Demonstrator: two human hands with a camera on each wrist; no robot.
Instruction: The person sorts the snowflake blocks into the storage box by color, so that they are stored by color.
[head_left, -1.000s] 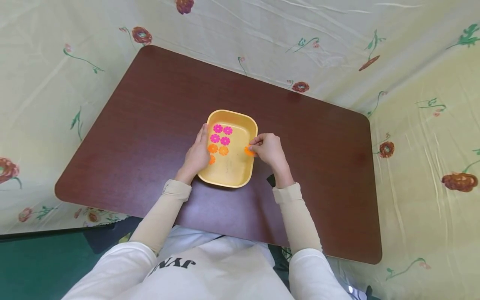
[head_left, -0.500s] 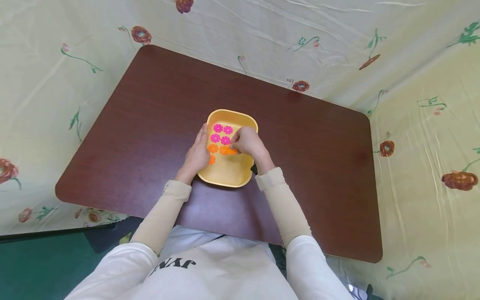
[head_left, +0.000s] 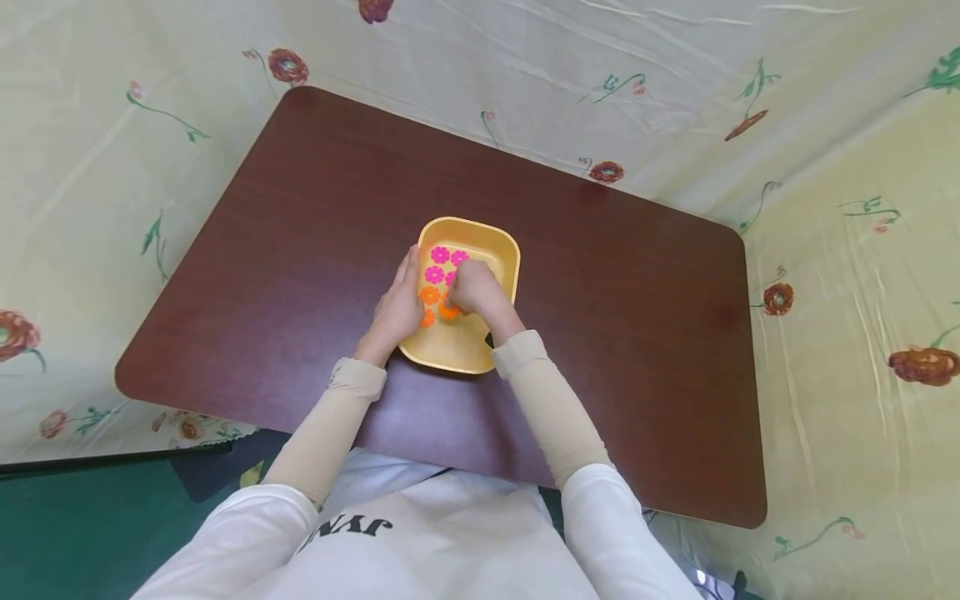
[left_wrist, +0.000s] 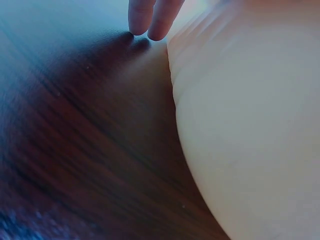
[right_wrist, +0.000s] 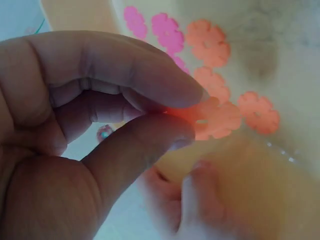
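My right hand [right_wrist: 90,145] pinches an orange flower disc [right_wrist: 215,119] at its edge, low over the yellow tray [head_left: 504,250]. I judge it light, thin and flexible, so an edge pinch suits it. My left hand [head_left: 397,307] lies flat against the tray's side on the smooth brown table [head_left: 637,317], floral cloth [head_left: 840,150] around.

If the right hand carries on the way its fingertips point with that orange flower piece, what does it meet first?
Most likely the orange flower pieces already lying in the yellow tray, just beyond the held piece in the right hand; depth is unclear.
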